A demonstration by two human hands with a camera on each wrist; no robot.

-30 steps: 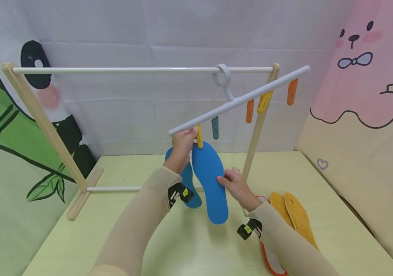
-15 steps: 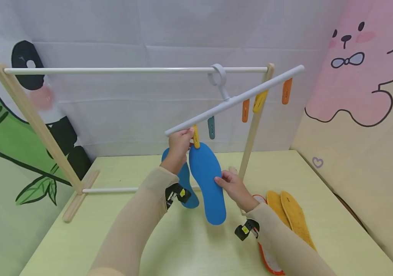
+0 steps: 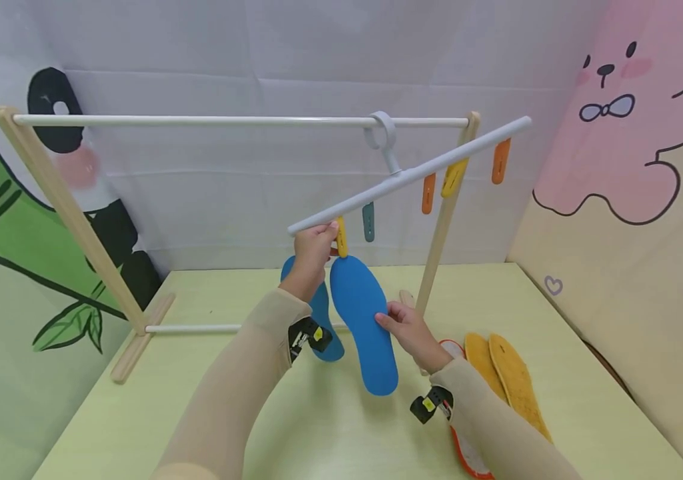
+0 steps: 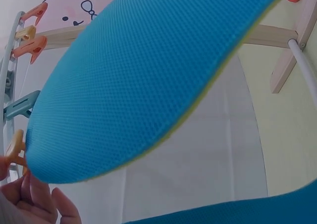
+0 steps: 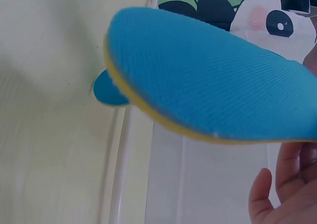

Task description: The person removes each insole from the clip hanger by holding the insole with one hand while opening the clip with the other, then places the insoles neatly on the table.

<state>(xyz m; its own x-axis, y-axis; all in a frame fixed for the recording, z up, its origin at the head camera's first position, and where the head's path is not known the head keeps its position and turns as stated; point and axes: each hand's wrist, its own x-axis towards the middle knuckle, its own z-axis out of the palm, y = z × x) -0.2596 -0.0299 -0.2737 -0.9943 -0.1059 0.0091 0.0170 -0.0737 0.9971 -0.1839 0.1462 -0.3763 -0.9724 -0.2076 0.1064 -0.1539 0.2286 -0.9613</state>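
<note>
My left hand point(image 3: 312, 257) pinches a yellow clip point(image 3: 342, 237) near the low left end of a tilted white hanger point(image 3: 413, 175). Just under that clip is the top of a blue insole point(image 3: 360, 313); in the left wrist view its rounded end lies beside the clip point(image 4: 17, 147), and whether the clip bites it is hard to tell. My right hand point(image 3: 410, 331) holds this insole by its right edge, thumb in front and fingers behind. A second blue insole point(image 3: 326, 333) hangs behind my left wrist, its top partly hidden by that hand.
Along the hanger hang a teal clip point(image 3: 368, 222), two orange clips and another yellow clip point(image 3: 454, 179). The hanger's hook sits on the white rail point(image 3: 227, 121) of a wooden stand. Yellow insoles point(image 3: 515, 373) and a red-edged insole point(image 3: 470, 457) lie at the table's right.
The insole in my right hand has dropped slightly, so its top no longer overlaps the clip as much. My left hand stays at the clip. The head view has shifted a little.
</note>
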